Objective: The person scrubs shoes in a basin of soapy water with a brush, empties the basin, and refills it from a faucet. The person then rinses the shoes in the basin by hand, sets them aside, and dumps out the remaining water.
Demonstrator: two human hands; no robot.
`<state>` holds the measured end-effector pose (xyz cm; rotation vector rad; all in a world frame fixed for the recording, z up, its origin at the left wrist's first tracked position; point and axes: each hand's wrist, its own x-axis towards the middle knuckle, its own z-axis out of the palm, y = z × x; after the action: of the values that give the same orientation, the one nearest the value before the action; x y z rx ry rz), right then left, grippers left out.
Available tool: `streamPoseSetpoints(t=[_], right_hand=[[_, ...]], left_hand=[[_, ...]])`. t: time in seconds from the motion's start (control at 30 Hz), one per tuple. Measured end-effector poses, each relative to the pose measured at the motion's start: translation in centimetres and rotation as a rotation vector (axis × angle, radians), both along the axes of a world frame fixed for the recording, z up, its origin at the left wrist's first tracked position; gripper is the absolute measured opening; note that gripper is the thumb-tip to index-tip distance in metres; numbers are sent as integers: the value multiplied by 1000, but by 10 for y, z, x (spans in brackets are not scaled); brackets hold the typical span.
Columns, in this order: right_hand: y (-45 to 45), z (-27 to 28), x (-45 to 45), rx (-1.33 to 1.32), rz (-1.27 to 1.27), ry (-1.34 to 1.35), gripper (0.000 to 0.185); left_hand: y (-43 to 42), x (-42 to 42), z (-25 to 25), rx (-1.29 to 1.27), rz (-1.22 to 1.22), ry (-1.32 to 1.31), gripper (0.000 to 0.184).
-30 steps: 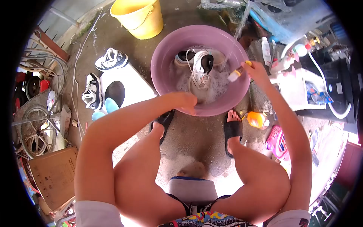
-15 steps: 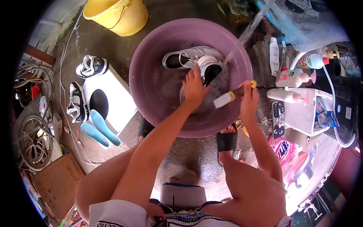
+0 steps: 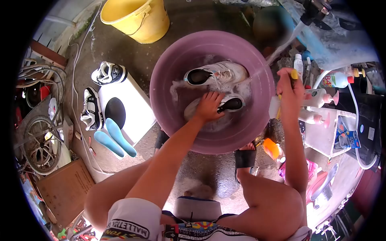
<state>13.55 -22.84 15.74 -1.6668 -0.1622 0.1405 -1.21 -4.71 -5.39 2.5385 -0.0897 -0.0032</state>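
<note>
Left hand (image 3: 210, 107) is hiding part of the near shoe (image 3: 234, 103); top edge is cropping the yellow bucket (image 3: 155, 27).

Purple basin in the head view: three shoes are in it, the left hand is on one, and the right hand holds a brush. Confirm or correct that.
The count is wrong: the head view shows two shoes in the purple basin. The left hand is on one, and the right hand holds a brush.

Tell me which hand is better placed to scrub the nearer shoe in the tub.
Right, most likely: the right hand holds the brush beside the rim of the tub. The left hand is on the nearer shoe, fingers spread, and could steady it.
</note>
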Motion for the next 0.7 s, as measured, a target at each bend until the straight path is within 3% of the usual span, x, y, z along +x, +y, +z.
streamPoseSetpoints(t=[0.1, 0.17, 0.23, 0.27, 0.3, 0.33, 0.37, 0.4, 0.47, 0.53, 0.7], right_hand=[[-9, -35, -1, -91, 22, 144, 14], [-6, -88, -17, -572, 159, 44, 19], [-2, -131, -40, -720, 473, 100, 29], [4, -132, -47, -718, 473, 101, 29], [11, -133, -61, -936, 502, -75, 28], [14, -137, -72, -1150, 536, -251, 26], [16, -148, -75, -1150, 547, -233, 26], [21, -165, -71, -1223, 578, -205, 22], [31, -164, -55, -1281, 646, -190, 11], [39, -169, -43, -1318, 648, -191, 11], [45, -172, -37, -1329, 521, -235, 13]], left_hand=[[-2, 7, -4, 56, 4, -23, 79], [5, -4, -5, 86, 6, 18, 80], [12, 2, -8, -39, -60, -28, 80], [23, -2, -6, -92, -137, -158, 64], [30, -6, -6, -97, -139, -147, 64], [34, -10, -9, 99, -30, -109, 56], [37, -11, -12, 298, 75, -68, 49], [36, -8, -17, 291, 116, 17, 34], [36, -8, -31, 257, 129, -39, 30], [38, -4, -38, 245, 131, -180, 24], [54, 20, -35, 338, 142, -147, 24]])
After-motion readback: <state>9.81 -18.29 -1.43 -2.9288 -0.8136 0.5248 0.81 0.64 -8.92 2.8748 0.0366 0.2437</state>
